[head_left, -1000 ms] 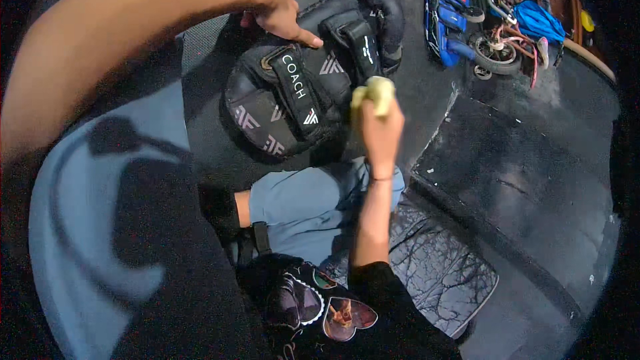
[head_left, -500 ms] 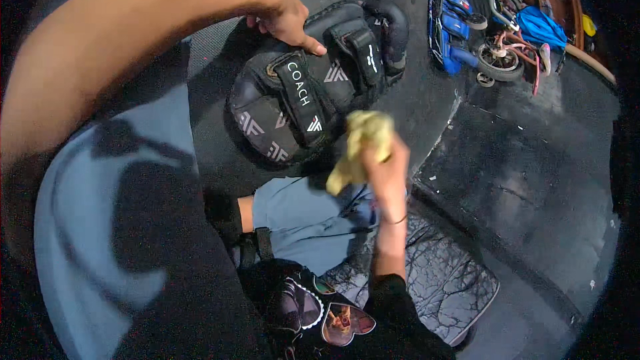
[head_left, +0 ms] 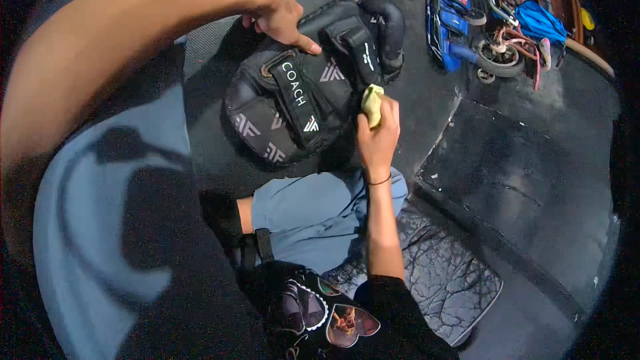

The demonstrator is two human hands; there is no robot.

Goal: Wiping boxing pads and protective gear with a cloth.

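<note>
A black padded training mitt (head_left: 313, 87) with straps and white lettering lies on the dark floor in front of me. My left hand (head_left: 277, 17) rests on its upper edge, fingers curled over the padding, holding it steady. My right hand (head_left: 379, 135) is closed around a crumpled yellow cloth (head_left: 371, 103), which presses against the mitt's right side below a strap.
My bent leg in blue trousers (head_left: 320, 217) lies below the mitt. A dark patterned mat (head_left: 447, 280) sits at lower right. A blue scooter (head_left: 467, 27) and other gear crowd the upper right. A raised black floor slab (head_left: 527, 180) fills the right.
My right hand dropped away from the mitt with the cloth hanging loose, then came back up and pressed the cloth against the mitt's right side. The left hand stayed on the mitt's top edge.
</note>
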